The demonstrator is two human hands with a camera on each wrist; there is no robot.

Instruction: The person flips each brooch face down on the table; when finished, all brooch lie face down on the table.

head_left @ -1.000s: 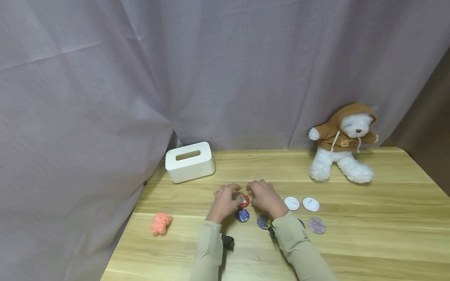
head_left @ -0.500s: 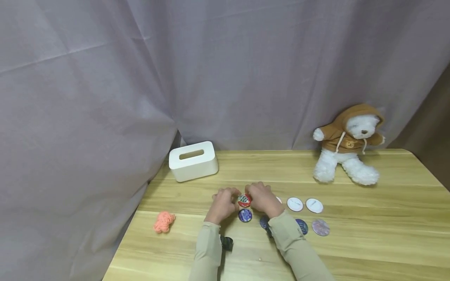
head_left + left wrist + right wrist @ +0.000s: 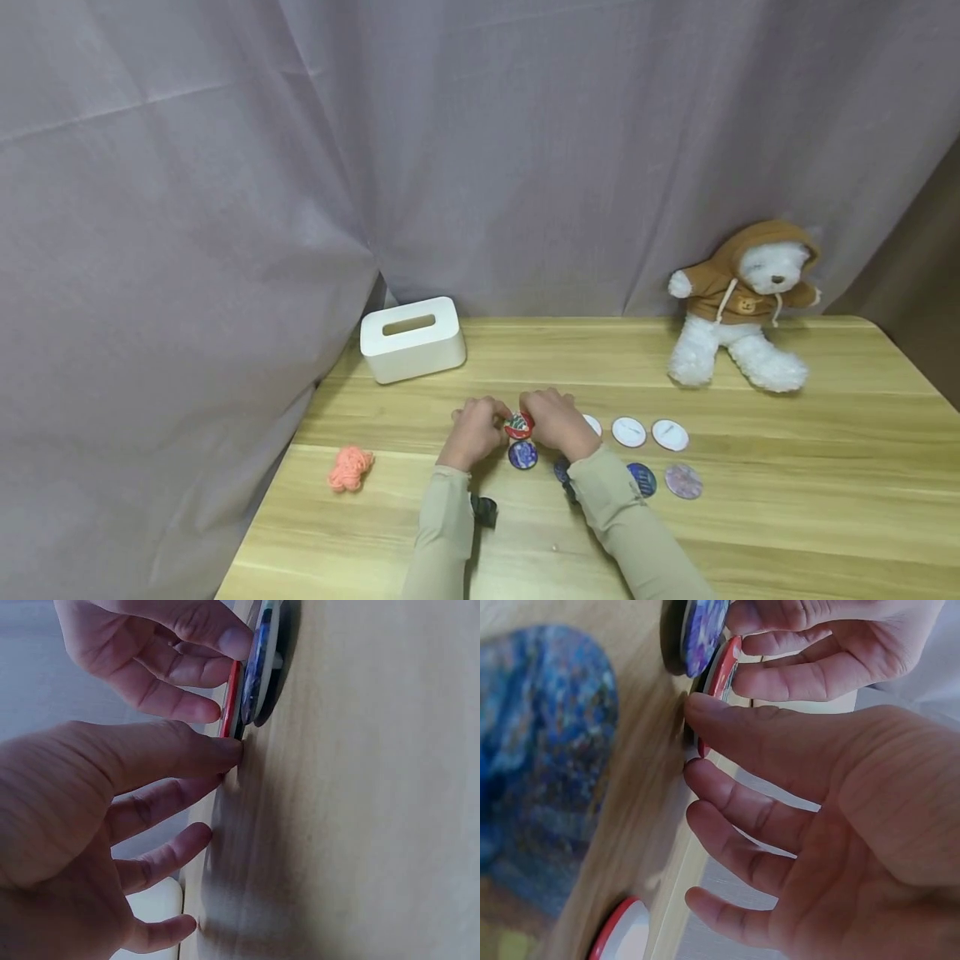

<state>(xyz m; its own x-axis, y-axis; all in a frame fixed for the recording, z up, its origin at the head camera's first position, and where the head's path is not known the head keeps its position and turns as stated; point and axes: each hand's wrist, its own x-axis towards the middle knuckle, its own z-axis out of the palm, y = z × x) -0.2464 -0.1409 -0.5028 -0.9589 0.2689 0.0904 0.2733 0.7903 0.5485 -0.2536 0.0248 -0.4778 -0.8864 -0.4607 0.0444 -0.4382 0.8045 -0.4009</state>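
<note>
A round red pin badge (image 3: 518, 426) with a patterned face is on the table between both hands. At its left edge my left hand (image 3: 474, 431) pinches it with thumb and forefinger, the other fingers spread. My right hand (image 3: 557, 421) holds the opposite edge between thumb (image 3: 712, 712) and forefinger. In the left wrist view the red rim (image 3: 232, 701) shows between the two hands. Just nearer to me lies a blue-purple swirl badge (image 3: 522, 455), close against the red one. Another blue badge (image 3: 540, 750) is partly hidden by my right wrist in the head view.
Right of my hands, white badge backs (image 3: 628, 432) lie in a row, one partly covered by my right hand. Below them are a dark blue badge (image 3: 642, 480) and a pinkish badge (image 3: 684, 482). Coral yarn (image 3: 350, 469), a white tissue box (image 3: 412, 340) and a teddy bear (image 3: 742, 308) stand around.
My right hand has come in from beside the red badge to grip its right edge; the left hand has stayed at the left edge. The head view has shifted slightly.
</note>
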